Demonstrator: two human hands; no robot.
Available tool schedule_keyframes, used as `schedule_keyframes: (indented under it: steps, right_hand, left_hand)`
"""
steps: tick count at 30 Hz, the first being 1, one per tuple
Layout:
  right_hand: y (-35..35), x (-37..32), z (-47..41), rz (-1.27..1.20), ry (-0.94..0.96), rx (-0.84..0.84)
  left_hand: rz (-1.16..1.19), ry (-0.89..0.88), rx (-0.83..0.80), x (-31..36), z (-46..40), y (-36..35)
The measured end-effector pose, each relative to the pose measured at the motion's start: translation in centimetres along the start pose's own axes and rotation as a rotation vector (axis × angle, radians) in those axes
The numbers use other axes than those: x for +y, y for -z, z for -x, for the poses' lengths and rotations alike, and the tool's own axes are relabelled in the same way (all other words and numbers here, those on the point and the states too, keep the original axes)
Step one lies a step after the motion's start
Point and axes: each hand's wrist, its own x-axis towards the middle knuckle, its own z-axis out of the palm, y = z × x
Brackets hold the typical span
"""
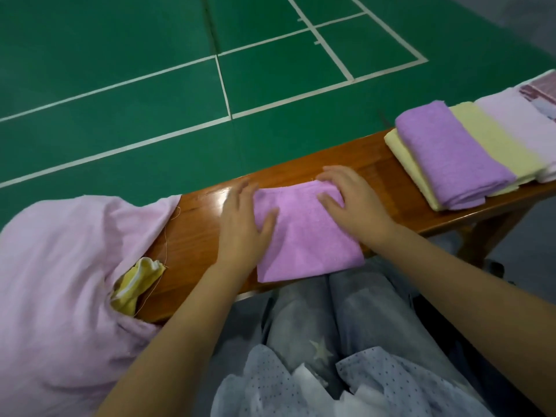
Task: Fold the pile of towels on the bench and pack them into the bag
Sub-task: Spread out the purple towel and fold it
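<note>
Both my hands lie flat on the pink towel (304,233), which sits folded into a rough square on the wooden bench (198,233) right in front of my knees. My left hand (243,224) presses its left edge with fingers straight and a little spread, the thumb lying across the cloth; my right hand (349,203) presses the far right corner, fingertips bent slightly down into the fabric. I am pinching nothing — just holding the fold down.

The near edge of the towel hangs a little over the front of the bench, so if I lift my palms carelessly the square could slide toward my lap or the top layer could spring open. The bench top looks glossy, which I judge makes sliding easier. If I grab only the upper layer when I pick it up, the fold will probably fall apart on the way to the bag.

The pink bag (69,266) slumps over the left end of the bench, its mouth facing me with a yellow towel (135,281) already poking out. That towel and the sagging opening are what stand in the way — I would likely need to hold the mouth wide to push another in. To my right, well apart, lie a purple towel (451,155) on top of a pale yellow towel (496,139), with lighter cloths beyond. Green court floor (150,70) stretches behind.
</note>
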Motion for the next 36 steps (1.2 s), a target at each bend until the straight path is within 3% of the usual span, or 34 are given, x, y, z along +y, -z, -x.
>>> schedule_keyframes:
  steps: [2,3,5,8,13,17,19,22,24,27,36]
  right_hand:
    - [-0.4,0.7,2.7,0.041,0.207,-0.119]
    - [-0.8,1.5,3.8,0.085,0.267,-0.187]
    - [-1.4,3.9,5.9,0.202,0.355,-0.325]
    - [-1.1,5.9,7.6,0.346,0.386,-0.437]
    - [-1.1,5.3,8.4,0.266,0.365,-0.247]
    - [-0.4,5.0,9.4,0.18,0.347,-0.226]
    - [0.2,4.5,9.7,0.128,0.278,-0.252]
    - [2.0,3.3,9.3,-0.123,0.029,-0.353]
    - [2.8,2.5,9.1,-0.2,-0.012,-0.343]
    - [2.8,1.6,8.2,-0.168,-0.036,-0.308]
    - [0.1,-0.1,5.5,0.126,-0.423,-0.233]
  left_hand:
    - [-0.11,-0.359,-0.157,-0.7,2.9,-0.3]
    - [-0.171,-0.44,-0.277,-1.5,4.1,-0.8]
    - [-0.237,-0.409,-0.475,-3.4,5.6,-1.6]
    - [-0.229,-0.323,-0.491,-5.4,6.4,-1.9]
    - [-0.088,-0.262,-0.438,-5.3,7.4,-1.2]
    - [0.102,-0.145,-0.365,-4.8,8.6,0.1]
    - [0.243,0.004,-0.365,-4.1,8.9,1.2]
    - [0.509,0.25,-0.406,-2.6,8.9,2.7]
    - [0.542,0.319,-0.401,-1.8,8.6,3.1]
    - [0.496,0.357,-0.34,-0.6,7.6,2.7]
    - [0.11,0.448,-0.252,-0.1,4.0,-0.2]
